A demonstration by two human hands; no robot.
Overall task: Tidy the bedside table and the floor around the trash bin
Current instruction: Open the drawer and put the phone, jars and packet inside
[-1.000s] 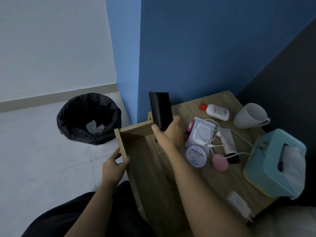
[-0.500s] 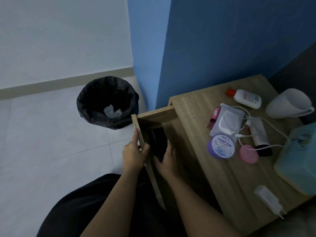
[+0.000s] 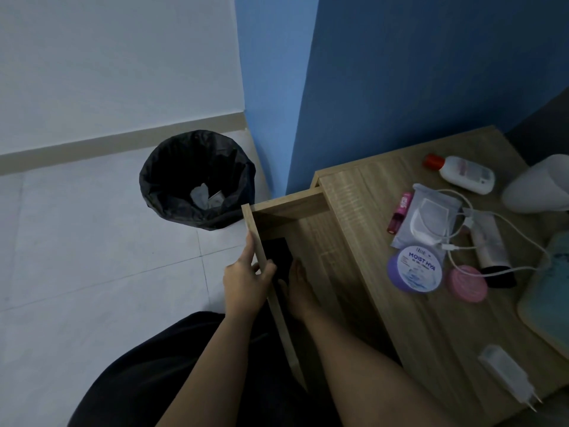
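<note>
The wooden bedside table (image 3: 354, 192) has its drawer (image 3: 289, 209) pulled out toward me. My left hand (image 3: 246, 282) grips the drawer's front panel (image 3: 255, 232), thumb inside, fingers outside. A flat black case (image 3: 275, 252) lies in the drawer against that panel. My right hand (image 3: 297, 291) reaches into the drawer with its fingertips at the case's near end; the dim light hides whether it holds the case. The black-lined trash bin (image 3: 172, 180) stands on the floor left of the table, with crumpled paper inside.
On the tabletop lie a lotion bottle (image 3: 465, 174), a white mug (image 3: 535, 186), a wipes pack (image 3: 428, 214), a lip tint (image 3: 400, 212), a purple jar (image 3: 415, 268), a pink lid (image 3: 466, 283), a tube (image 3: 489, 248), a white cable (image 3: 523, 223), a teal tissue box (image 3: 551, 291) and a charger plug (image 3: 505, 374). White tile floor (image 3: 92, 257) lies left.
My right hand carried the black case from above the tabletop down into the open drawer, where it now lies flat. My left hand stayed on the drawer front. The view swung left.
</note>
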